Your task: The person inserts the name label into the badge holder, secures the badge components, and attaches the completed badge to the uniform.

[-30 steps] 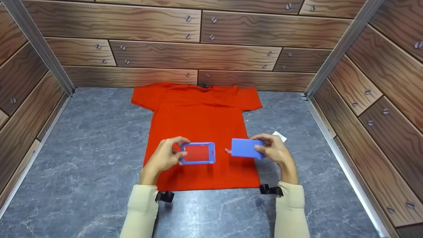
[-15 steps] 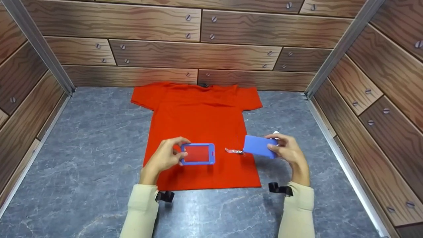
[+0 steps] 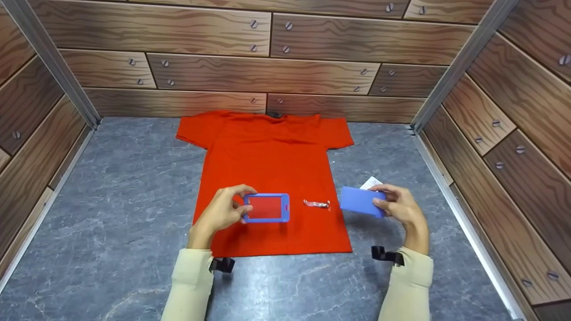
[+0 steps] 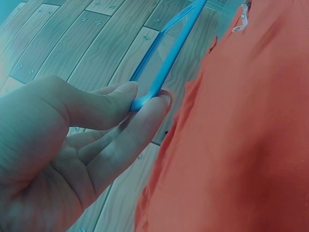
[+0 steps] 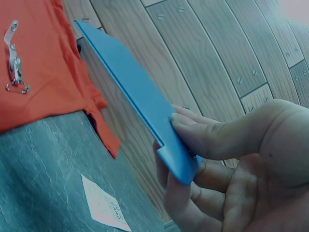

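My left hand [image 3: 223, 207] pinches the left end of a blue badge holder frame [image 3: 285, 214] with a clear window, held level above the red T-shirt [image 3: 267, 165]. In the left wrist view, thumb and fingertips grip one corner of that frame [image 4: 171, 55]. My right hand [image 3: 401, 205] holds a flat blue cover panel [image 3: 359, 201] by its right end, past the shirt's right edge. The right wrist view shows this panel [image 5: 130, 77] nearly edge-on, the thumb on one face. Between the hands, a metal badge clip with a clear strap [image 3: 317, 204] lies on the shirt.
A small white printed paper [image 3: 371, 183] lies on the grey marbled floor [image 3: 134, 187], partly behind the blue panel. Wood-patterned walls [image 3: 214, 73] rise at the back and both sides, with metal strips along the corners. Black wrist mounts [image 3: 221, 265] sit on both sleeves.
My right hand has moved right with the blue panel, off the shirt and onto the floor side. The badge clip, mostly covered before, now shows fully. My left hand stays in place.
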A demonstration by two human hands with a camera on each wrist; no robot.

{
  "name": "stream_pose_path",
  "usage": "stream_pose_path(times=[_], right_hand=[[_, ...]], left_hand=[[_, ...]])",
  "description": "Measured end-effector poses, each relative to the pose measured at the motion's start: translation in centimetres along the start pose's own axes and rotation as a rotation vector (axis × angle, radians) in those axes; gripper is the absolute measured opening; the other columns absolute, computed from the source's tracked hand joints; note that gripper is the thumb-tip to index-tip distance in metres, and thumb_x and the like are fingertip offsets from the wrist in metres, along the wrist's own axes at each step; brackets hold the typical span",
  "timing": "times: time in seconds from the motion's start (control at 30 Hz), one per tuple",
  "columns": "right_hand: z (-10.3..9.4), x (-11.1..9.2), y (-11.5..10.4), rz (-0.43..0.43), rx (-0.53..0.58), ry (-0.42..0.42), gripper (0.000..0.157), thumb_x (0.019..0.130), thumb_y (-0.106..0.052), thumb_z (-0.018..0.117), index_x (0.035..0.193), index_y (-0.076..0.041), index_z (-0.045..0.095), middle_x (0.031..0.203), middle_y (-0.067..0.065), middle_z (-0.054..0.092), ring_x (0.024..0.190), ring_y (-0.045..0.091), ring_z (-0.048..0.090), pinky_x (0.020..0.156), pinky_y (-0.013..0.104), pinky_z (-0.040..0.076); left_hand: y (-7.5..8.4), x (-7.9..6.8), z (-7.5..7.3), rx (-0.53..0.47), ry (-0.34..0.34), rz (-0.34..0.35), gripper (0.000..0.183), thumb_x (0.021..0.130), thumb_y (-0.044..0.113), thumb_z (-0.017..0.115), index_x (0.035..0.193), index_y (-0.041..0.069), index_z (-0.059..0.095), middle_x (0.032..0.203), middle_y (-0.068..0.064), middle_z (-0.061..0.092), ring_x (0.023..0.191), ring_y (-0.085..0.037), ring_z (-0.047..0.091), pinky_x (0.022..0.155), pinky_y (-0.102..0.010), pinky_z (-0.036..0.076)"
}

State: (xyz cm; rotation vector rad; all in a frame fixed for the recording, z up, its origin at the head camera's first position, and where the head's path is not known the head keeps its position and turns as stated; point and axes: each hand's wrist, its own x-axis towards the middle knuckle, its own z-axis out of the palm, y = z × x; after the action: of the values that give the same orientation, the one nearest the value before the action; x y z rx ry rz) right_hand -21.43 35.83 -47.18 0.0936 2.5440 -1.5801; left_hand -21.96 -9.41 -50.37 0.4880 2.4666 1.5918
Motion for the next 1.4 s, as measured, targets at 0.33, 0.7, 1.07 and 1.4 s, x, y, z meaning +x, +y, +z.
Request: stream_pose_path(times=[0.33, 0.7, 1.07, 1.4], right_hand=[[-0.2, 0.6, 0.5, 0.036, -0.046, 0.000, 0.041, 0.096, -0.002, 0.069, 0.135, 0.007, 0.060, 0.120, 0.026, 0.070, 0.086, 0.013, 0.066, 0.069, 0.027, 0.060], [-1.3, 1.7, 1.5, 0.075, -0.046, -0.069, 0.043, 0.094, -0.001, 0.070, 0.134, 0.009, 0.058, 0.106, 0.010, 0.073, 0.082, 0.012, 0.065, 0.066, 0.027, 0.059], [-1.8, 2.7, 2.1, 0.074, -0.186, -0.158, 0.040, 0.091, 0.000, 0.072, 0.128, 0.009, 0.062, 0.105, 0.017, 0.073, 0.076, 0.011, 0.062, 0.061, 0.024, 0.055], [-0.6, 3.6, 3.1, 0.046, -0.277, -0.239, 0.035, 0.089, 0.001, 0.073, 0.122, 0.011, 0.065, 0.076, -0.001, 0.062, 0.064, 0.007, 0.053, 0.057, 0.020, 0.046]], left_hand=[[0.0, -0.2, -0.3, 0.006, 0.020, 0.008, 0.035, 0.093, -0.002, 0.072, 0.125, 0.011, 0.069, 0.099, -0.013, 0.058, 0.059, -0.023, 0.070, 0.066, -0.048, 0.064], [-0.1, -0.1, -0.3, 0.008, 0.015, 0.024, 0.035, 0.093, 0.000, 0.072, 0.126, 0.012, 0.069, 0.101, -0.013, 0.058, 0.061, -0.023, 0.071, 0.064, -0.044, 0.065], [-0.2, -0.1, -0.5, 0.001, 0.018, 0.024, 0.035, 0.093, -0.002, 0.071, 0.126, 0.010, 0.069, 0.101, -0.014, 0.057, 0.060, -0.019, 0.070, 0.066, -0.050, 0.064], [-0.2, -0.1, -0.5, -0.010, 0.014, 0.023, 0.035, 0.093, -0.001, 0.072, 0.126, 0.011, 0.069, 0.100, -0.014, 0.057, 0.062, -0.021, 0.071, 0.067, -0.052, 0.064]])
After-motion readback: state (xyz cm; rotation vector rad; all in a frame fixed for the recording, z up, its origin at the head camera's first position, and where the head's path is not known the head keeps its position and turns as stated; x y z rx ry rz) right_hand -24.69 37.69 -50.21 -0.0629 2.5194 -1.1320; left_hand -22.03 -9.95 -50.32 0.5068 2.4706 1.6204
